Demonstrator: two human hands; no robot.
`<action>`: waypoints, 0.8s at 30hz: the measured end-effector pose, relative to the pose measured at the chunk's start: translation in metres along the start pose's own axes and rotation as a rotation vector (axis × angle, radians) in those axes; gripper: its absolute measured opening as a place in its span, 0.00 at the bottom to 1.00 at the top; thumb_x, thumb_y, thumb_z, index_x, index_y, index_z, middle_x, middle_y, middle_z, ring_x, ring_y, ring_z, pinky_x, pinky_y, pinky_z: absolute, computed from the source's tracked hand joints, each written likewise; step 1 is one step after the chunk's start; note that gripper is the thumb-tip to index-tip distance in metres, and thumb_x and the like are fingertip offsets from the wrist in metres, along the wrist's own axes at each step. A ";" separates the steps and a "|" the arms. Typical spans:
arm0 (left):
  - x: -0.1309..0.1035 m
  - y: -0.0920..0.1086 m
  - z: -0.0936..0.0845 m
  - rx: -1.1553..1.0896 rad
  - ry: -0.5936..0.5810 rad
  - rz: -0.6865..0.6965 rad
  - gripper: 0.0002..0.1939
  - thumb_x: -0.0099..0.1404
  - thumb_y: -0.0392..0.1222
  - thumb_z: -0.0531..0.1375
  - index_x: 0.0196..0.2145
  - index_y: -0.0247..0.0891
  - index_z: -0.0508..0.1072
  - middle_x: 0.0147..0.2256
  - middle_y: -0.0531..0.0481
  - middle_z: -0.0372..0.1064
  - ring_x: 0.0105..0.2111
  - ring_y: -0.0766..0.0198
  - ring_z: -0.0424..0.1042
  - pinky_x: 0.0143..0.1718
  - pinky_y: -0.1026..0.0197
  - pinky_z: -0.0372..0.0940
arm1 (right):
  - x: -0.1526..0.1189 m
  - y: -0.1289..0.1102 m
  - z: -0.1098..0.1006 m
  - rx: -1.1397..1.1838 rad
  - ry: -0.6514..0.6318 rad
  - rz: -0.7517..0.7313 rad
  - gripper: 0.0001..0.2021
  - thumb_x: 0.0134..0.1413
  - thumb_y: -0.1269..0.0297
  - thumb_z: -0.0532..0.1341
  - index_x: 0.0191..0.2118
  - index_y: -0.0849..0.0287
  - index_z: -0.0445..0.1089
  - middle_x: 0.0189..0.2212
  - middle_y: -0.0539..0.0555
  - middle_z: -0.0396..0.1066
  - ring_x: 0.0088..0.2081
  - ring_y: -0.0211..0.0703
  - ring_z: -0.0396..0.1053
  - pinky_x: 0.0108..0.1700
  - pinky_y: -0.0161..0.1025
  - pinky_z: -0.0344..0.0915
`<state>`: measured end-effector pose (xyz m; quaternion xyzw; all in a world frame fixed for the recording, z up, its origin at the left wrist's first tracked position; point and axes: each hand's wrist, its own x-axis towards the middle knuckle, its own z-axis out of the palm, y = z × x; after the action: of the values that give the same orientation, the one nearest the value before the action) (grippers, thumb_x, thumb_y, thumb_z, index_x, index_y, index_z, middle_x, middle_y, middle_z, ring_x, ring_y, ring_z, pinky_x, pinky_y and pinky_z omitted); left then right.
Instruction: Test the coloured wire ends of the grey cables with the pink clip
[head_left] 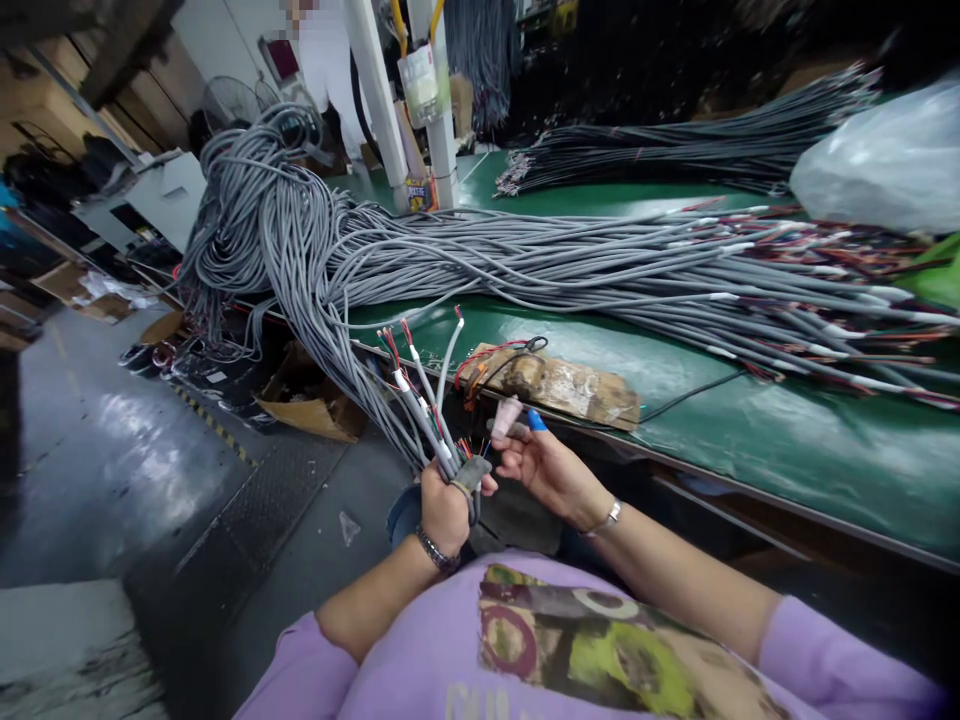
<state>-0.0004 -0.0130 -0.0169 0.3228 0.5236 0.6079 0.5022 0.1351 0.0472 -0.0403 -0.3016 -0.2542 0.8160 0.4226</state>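
My left hand [448,510] is wrapped round several grey cables [429,425], with a grey covering on its thumb. The cables' stripped ends point up and away, showing thin coloured wires and white wrapping. Just right of it, apart from the cables, my right hand [551,475] pinches a small pale pinkish scrap [506,416], perhaps tape or film. One of its fingers wears a blue fingertip cover [536,420]. A worn wooden block [562,385] lies beyond my right hand on the bench edge, with a black and red lead at its left end.
A big bundle of grey cables [510,250] runs along the green bench [697,440] and hangs off its left end. Darker cables [675,150] and a plastic bag [885,160] lie behind. White posts [379,100] rise at the back. A cardboard box [315,395] stands below left.
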 end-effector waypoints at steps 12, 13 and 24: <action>-0.001 0.004 -0.007 -0.073 -0.047 -0.030 0.13 0.51 0.48 0.66 0.22 0.33 0.75 0.16 0.50 0.69 0.18 0.67 0.66 0.22 0.64 0.61 | -0.025 -0.020 -0.010 -0.976 -0.273 0.009 0.24 0.53 0.44 0.58 0.47 0.57 0.72 0.34 0.57 0.76 0.24 0.40 0.71 0.25 0.37 0.67; -0.001 0.003 -0.010 -0.075 -0.061 -0.034 0.14 0.52 0.49 0.66 0.22 0.33 0.75 0.16 0.49 0.69 0.18 0.67 0.66 0.22 0.64 0.61 | -0.027 -0.020 -0.009 -0.973 -0.282 0.070 0.23 0.55 0.43 0.55 0.43 0.58 0.72 0.29 0.55 0.75 0.19 0.37 0.67 0.21 0.35 0.64; -0.004 0.000 -0.045 -0.174 -0.219 -0.121 0.23 0.48 0.57 0.67 0.30 0.33 0.77 0.27 0.41 0.76 0.28 0.58 0.74 0.30 0.59 0.65 | -0.034 -0.025 0.013 -1.021 -0.339 -0.089 0.19 0.55 0.50 0.59 0.43 0.58 0.75 0.34 0.56 0.75 0.37 0.47 0.70 0.39 0.41 0.67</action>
<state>-0.0403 -0.0311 -0.0272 0.3103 0.4296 0.5808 0.6179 0.1553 0.0297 -0.0053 -0.3218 -0.6955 0.6073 0.2095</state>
